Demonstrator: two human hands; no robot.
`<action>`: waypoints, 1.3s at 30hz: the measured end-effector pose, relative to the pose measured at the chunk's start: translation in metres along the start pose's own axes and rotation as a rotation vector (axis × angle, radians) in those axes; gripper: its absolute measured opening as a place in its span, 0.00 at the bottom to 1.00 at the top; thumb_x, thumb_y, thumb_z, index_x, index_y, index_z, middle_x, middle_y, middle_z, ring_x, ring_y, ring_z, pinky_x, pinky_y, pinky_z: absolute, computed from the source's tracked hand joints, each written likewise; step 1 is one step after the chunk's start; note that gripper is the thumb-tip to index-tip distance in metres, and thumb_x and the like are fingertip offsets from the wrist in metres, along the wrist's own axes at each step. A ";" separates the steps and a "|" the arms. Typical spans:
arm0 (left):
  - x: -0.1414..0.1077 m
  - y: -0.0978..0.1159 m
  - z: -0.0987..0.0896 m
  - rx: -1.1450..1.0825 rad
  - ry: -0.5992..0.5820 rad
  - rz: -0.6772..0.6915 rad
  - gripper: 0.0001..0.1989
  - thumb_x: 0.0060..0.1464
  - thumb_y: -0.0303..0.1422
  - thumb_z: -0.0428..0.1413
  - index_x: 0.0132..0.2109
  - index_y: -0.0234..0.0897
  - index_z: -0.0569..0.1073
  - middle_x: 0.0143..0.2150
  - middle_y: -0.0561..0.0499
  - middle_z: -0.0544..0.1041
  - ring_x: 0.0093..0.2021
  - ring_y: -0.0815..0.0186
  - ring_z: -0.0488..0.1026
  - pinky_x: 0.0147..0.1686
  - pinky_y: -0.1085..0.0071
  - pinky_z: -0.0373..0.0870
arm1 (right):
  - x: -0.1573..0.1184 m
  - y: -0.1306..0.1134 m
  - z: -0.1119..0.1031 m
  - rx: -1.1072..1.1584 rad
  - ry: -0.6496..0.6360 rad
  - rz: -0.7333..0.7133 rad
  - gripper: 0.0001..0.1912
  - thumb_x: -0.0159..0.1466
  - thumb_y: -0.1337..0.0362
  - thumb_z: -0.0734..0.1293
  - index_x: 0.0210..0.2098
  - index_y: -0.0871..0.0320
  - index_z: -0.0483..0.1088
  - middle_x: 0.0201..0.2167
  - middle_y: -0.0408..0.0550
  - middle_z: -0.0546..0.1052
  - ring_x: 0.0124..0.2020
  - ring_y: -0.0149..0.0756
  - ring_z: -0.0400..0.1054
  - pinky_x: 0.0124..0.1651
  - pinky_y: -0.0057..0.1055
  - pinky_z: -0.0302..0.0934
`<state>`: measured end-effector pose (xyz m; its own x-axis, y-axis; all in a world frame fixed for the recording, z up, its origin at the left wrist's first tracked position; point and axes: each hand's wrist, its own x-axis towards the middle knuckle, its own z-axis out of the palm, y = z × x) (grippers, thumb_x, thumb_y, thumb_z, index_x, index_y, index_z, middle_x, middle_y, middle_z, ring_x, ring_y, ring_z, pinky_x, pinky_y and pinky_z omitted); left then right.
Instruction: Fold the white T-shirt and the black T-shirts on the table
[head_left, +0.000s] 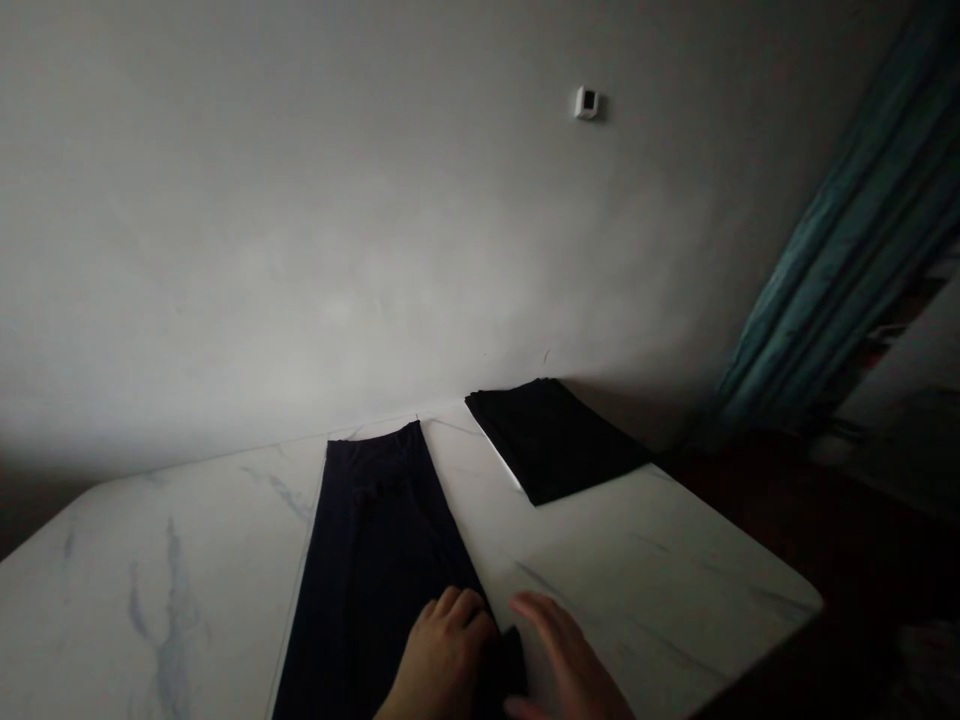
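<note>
A long strip of dark navy cloth (pixel 367 540), probably a folded pair of trousers, lies flat on the white marble-patterned table (pixel 165 570), running from the far edge toward me. My left hand (pixel 442 660) rests on its near end, fingers curled over the fabric. Whether those fingers grip the cloth, I cannot tell. My right hand (pixel 562 660) is just to the right, fingers spread, near the cloth's edge and over the bare tabletop. A folded black garment (pixel 551 440) lies flat at the far right of the table.
The table's far side meets a plain grey wall (pixel 315 240) carrying a small white wall device (pixel 586 102). A teal curtain (pixel 832 230) hangs at the right. Beyond the table's right edge, a dark floor (pixel 840 530) lies lower down.
</note>
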<state>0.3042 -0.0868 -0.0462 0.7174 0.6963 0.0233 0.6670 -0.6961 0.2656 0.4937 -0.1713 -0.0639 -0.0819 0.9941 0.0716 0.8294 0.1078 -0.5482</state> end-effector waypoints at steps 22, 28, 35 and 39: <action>0.041 -0.058 -0.036 0.211 0.011 0.382 0.27 0.50 0.27 0.54 0.59 0.39 0.65 0.60 0.44 0.69 0.59 0.55 0.65 0.61 0.55 0.58 | 0.023 -0.038 0.025 0.322 0.613 -0.021 0.06 0.67 0.63 0.62 0.36 0.56 0.69 0.31 0.47 0.76 0.33 0.35 0.72 0.37 0.27 0.65; 0.061 -0.074 -0.033 0.388 0.094 0.379 0.12 0.61 0.27 0.49 0.49 0.40 0.72 0.48 0.46 0.76 0.49 0.59 0.71 0.50 0.61 0.66 | 0.016 -0.034 0.024 0.241 0.621 -0.172 0.05 0.62 0.68 0.62 0.36 0.56 0.70 0.29 0.44 0.74 0.29 0.32 0.68 0.32 0.26 0.63; 0.068 -0.123 -0.054 0.608 0.222 0.539 0.10 0.63 0.25 0.49 0.45 0.38 0.74 0.45 0.47 0.77 0.45 0.61 0.71 0.47 0.63 0.66 | 0.007 -0.035 0.036 -0.189 0.353 -0.512 0.04 0.61 0.66 0.68 0.38 0.55 0.72 0.30 0.46 0.74 0.36 0.37 0.67 0.40 0.33 0.60; 0.065 -0.141 -0.055 0.690 0.233 0.623 0.10 0.61 0.23 0.50 0.43 0.38 0.74 0.43 0.48 0.78 0.42 0.63 0.72 0.44 0.65 0.67 | 0.012 -0.035 0.040 -0.263 0.239 -0.593 0.03 0.63 0.64 0.68 0.37 0.55 0.74 0.29 0.45 0.74 0.36 0.37 0.65 0.41 0.34 0.58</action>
<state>0.2457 0.0661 -0.0288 0.9749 0.1316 0.1797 0.2040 -0.8513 -0.4835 0.4415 -0.1630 -0.0775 -0.4641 0.7342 0.4955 0.7911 0.5952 -0.1410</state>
